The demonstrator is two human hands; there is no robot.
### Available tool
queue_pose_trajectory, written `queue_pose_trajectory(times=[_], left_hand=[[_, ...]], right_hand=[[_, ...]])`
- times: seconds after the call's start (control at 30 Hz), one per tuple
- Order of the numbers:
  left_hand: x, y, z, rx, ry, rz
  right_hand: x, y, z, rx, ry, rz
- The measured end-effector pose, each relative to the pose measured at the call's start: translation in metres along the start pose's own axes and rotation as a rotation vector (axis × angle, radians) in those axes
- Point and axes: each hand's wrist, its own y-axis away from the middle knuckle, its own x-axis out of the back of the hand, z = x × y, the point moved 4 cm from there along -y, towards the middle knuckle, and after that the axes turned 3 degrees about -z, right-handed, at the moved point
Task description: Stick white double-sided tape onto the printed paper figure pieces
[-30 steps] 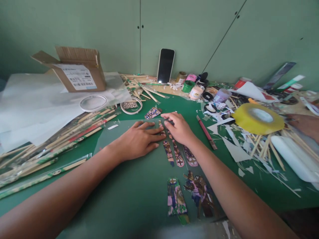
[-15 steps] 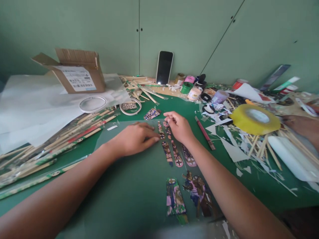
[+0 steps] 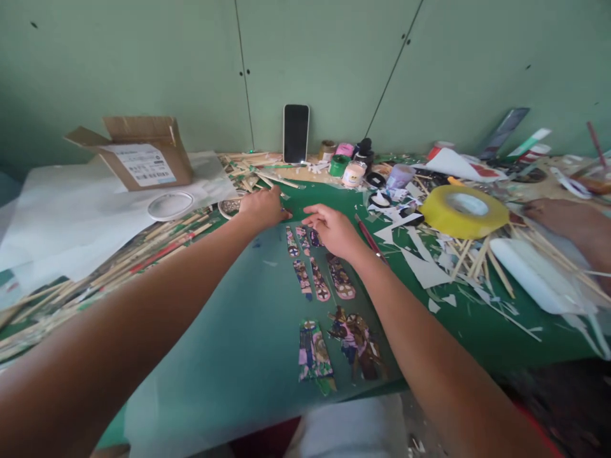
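- Right hand (image 3: 334,230): open, palm down, fingers flat and pointing left. The tips are on or just over the far row of patterned strips (image 3: 303,240). Nothing pinched.
- Left hand (image 3: 261,207): reaches farther out, knuckles up, fingers curled at the far edge of the clear sheet (image 3: 229,331). I can't tell if it grips anything.
- Strips sit mid-table between my two forearms, in two short rows. I can't tell whether they lie on the sheet or under it.
- My read on the strips: thin cut paper, near weightless and floppy, easy to crease or tear, likely to skate on glossy film. I'd take one by a short end with fingertips, or pin it flat.
- My read on the sheet: thin, slick, bendy. I'd take hold at an edge or corner.
- Near side: two bigger patterned pieces (image 3: 312,348), side by side.
- Just right of the right hand: red craft knife (image 3: 368,236) on the green cutting mat (image 3: 458,331).
- Farther right: yellow tape roll (image 3: 463,210) on paper scraps and sticks, with another person's hand (image 3: 566,219) beyond it.
- Left: bamboo sticks (image 3: 143,249), white ring (image 3: 169,205), cardboard box (image 3: 138,152).
- Far: phone (image 3: 296,133) propped against the wall, paint pots (image 3: 347,168) just right of it.
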Motion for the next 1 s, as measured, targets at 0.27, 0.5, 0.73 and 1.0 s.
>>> queue_pose_trajectory(times=[0.27,0.5,0.73,1.0], left_hand=[[-0.007,-0.017,-0.003,-0.020,0.139,-0.120],[0.034,0.011,0.000,-0.007,0.277,0.295],[0.035,0.126,0.004,-0.372,0.201,0.442],[-0.015,0.223,-0.024,-0.467,0.118,0.203]], right_hand=[[0.005,0.009,-0.004,0.043,0.125,-0.243],[-0.005,0.009,-0.002,0.145,0.296,-0.349],[-0.007,0.003,0.000,0.215,0.235,-0.124],[-0.014,0.006,-0.004,0.281,0.355,-0.112]])
